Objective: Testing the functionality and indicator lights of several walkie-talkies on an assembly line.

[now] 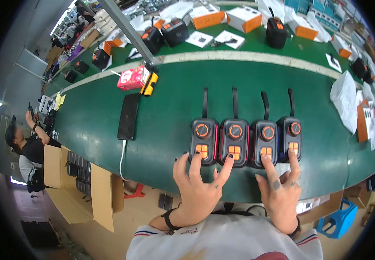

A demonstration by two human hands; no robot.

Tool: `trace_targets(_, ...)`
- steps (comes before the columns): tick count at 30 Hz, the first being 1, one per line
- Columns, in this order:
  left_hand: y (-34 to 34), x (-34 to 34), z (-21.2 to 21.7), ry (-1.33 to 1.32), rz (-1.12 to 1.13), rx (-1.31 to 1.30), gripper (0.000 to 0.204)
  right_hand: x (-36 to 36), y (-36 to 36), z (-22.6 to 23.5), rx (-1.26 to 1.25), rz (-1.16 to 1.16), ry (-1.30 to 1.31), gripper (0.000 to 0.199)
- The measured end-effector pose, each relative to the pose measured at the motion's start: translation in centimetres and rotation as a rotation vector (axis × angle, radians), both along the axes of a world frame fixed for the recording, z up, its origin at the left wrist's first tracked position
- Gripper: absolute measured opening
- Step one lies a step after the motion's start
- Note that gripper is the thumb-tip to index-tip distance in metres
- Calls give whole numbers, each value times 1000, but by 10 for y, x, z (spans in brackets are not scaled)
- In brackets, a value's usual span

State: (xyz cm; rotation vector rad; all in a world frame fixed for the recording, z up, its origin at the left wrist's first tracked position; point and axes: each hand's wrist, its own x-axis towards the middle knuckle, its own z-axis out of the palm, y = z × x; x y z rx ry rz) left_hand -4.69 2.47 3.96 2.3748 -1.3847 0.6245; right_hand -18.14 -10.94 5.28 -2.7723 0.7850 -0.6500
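**Two hands spread over a row of four black devices**

Four upright-oblong black devices lie side by side on the green table (170, 112), straight ahead of the person: leftmost device (198, 141), second device (235, 146), third device (266, 146) and fourth device (294, 131). Their long axes point away from the person, straps at the far end, orange button pads at the near end, right by the fingertips. The left hand (200, 190) is nearer the first pair, the right hand (281, 201) the second.

The fingers are parted and grip nothing. One left fingertip is at each button pad of its pair, another by the leftmost device's outer edge; two right fingertips sit on the other pads. Whether any button is pressed I cannot tell.

As for labels, a pink packet (131, 79) carries a pale round patch with red marks. White-and-orange boxes (207, 17) across the far side bear print too small to make out. The devices show no readable lettering.
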Motion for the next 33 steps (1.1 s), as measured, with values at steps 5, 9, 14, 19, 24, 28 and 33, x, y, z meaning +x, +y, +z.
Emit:
trace_targets(5,-4,-1,0,10,39,-50,58,0,1,3,-32,-19,-9,53)
trace_targets(9,-3,-1,1,-27,35,-31,60,-1,2,-1,-37,-26,-32,54)
trace_targets(14,0,7,0,-29,-48,-41,60,1,1,-8,-47,-15,-115,53)
trace_targets(19,1,8,4,-13,-103,-35,62,-3,0,-7,-12,-15,-165,52)
trace_targets(24,6,18,32,44,-201,107,60,-10,-21,14,-179,132,-49,56)
trace_targets(28,-13,55,60,-6,-424,166,78,-8,-66,60,-280,332,57,69)
trace_targets(33,-57,75,46,154,-470,342,101,24,-101,40,-50,522,137,94)
